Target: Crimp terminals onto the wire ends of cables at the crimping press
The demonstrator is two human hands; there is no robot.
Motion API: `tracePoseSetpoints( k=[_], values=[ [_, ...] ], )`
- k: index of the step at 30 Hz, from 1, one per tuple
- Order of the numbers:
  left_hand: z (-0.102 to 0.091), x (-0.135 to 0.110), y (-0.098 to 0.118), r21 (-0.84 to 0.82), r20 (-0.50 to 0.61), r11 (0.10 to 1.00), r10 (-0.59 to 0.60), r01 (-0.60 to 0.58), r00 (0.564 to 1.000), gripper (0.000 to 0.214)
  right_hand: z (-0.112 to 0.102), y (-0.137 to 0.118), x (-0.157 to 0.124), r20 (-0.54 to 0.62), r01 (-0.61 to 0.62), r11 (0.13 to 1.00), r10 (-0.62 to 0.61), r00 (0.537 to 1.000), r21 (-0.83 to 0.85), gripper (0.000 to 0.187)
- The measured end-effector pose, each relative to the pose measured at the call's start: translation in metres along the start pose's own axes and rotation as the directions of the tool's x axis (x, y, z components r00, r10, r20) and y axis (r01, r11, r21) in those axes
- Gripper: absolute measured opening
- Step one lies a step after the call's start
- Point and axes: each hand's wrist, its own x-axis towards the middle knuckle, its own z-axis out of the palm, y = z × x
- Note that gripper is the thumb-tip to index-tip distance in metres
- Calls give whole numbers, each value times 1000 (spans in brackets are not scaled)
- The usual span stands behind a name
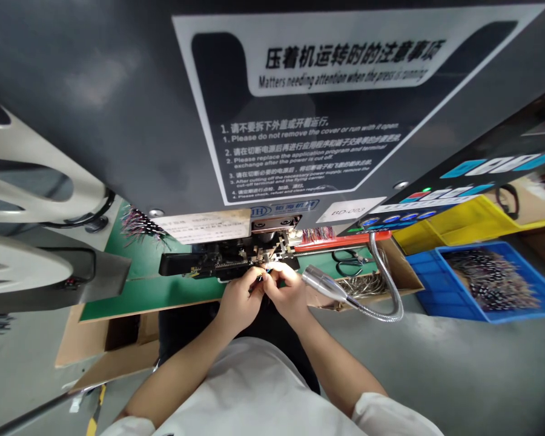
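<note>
Both hands meet at the front of the crimping press, just below its tooling. My left hand is closed in a pinch, with a thin coloured wire showing as a yellowish speck at its fingertips. Close beside it, my right hand also pinches, its thumb and forefinger at the same wire. Most of the wire is hidden by the fingers. A dark terminal feed track runs left from the tooling.
A bendy metal lamp reaches in right of my hands. Black-handled scissors lie behind it on the green table. Wire bundles lie at the left. A blue bin of wires and a yellow bin stand right.
</note>
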Motion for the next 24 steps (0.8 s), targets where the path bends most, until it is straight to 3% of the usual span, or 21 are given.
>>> tracePoseSetpoints(
  k=[8,17,24],
  values=[
    [4,1,-5,-106,7,994,-14,14,1000,17,1,-3,1,-16,51,998,-51,999,-23,10],
    [1,-1,3,65,-7,998,12,-12,1000,12,0,2,0,-26,54,998,-55,998,-9,17],
    [1,0,4,58,-25,998,17,-16,1000,13,-2,-2,5,10,45,999,-44,999,-23,16]
  ],
)
